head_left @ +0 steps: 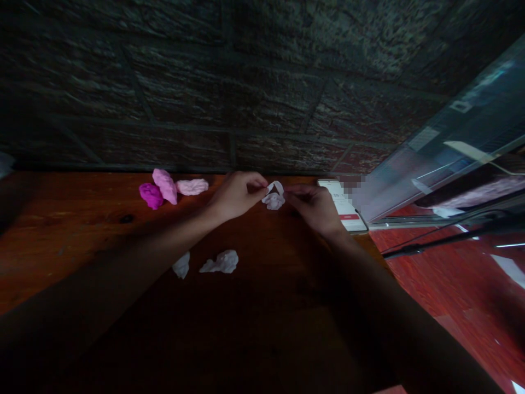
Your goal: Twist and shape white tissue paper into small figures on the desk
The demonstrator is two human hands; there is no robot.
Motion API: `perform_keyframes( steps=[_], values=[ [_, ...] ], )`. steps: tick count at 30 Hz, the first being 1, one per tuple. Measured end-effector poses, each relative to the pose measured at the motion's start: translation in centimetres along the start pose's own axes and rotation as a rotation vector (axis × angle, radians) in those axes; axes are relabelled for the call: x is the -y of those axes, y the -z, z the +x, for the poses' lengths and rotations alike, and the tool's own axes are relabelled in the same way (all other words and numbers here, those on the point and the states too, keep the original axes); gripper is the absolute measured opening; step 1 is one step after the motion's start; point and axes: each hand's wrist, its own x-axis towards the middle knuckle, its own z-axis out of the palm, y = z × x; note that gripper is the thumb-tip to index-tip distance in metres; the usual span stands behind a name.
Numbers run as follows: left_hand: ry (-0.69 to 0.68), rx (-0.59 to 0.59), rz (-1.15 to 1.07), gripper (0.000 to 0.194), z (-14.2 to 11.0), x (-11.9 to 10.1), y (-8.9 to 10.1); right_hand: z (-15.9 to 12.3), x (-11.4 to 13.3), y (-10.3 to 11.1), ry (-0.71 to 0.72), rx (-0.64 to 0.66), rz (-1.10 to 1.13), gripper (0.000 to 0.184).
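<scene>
Between my two hands is a small, crumpled white piece [274, 200], thin like tissue or film, with a raised loop at its top. My left hand [240, 192] pinches the loop's left edge between thumb and fingers. From the other side, my right hand [314, 205] has its fingertips closed on the right edge. Left of my left hand lie a magenta lump [151, 196], a pink lump [165, 186] and a pale pink lump [192, 187], all wrinkled and bunched together. Nearer to me lies another crumpled white piece [221, 262], and a second white scrap [181, 265] partly behind my left forearm.
The wooden table [82, 230] meets a dark stone-tiled wall [184, 87]. A phone [346, 208] with a lit screen lies beside my right hand. At right stand a glass panel [443, 126] and a dark rod [435, 241] above a reddish floor [435, 284].
</scene>
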Motion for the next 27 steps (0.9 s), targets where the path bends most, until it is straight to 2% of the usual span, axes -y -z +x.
perform_keyframes(
  steps=[16,24,27],
  values=[
    [0.078,0.087,-0.144,0.015,-0.15,0.23,-0.25,0.11,-0.36,-0.07,0.043,-0.01,-0.028,0.019],
    [0.137,0.065,-0.121,0.018,-0.08,0.13,-0.11,-0.03,-0.01,-0.05,0.102,-0.076,-0.083,0.02],
    [0.143,0.055,-0.107,0.017,-0.08,-0.01,-0.11,-0.08,-0.08,-0.06,0.091,-0.056,-0.121,0.02]
  ],
)
